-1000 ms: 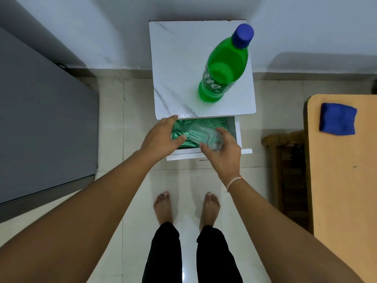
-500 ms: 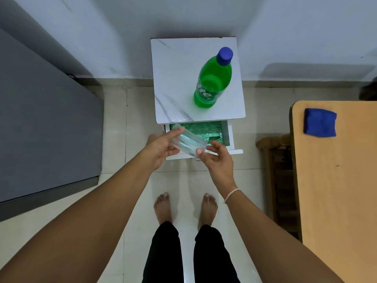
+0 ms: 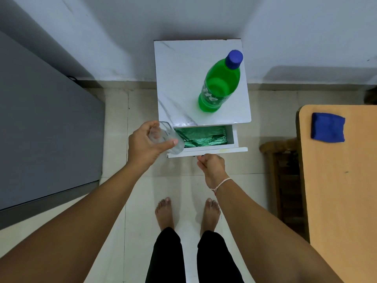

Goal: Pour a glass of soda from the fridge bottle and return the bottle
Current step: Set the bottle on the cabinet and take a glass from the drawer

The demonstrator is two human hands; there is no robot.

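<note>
Bottle [image 3: 219,86] stands capped on the cabinet top [image 3: 179,78], nothing poured. Left hand [image 3: 145,144] clasps the empty glass [image 3: 165,138], tilted; right hand [image 3: 211,165], curled, at the open drawer front [image 3: 224,150]. Pouring and fridge return remain.

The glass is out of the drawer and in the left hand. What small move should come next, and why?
Probably the right hand should push the open drawer shut. It is already at the drawer's front edge and holds nothing that I can see, while the left hand holds the glass, tilted. The green bottle stands capped on the cabinet top, ready afterwards.
</note>
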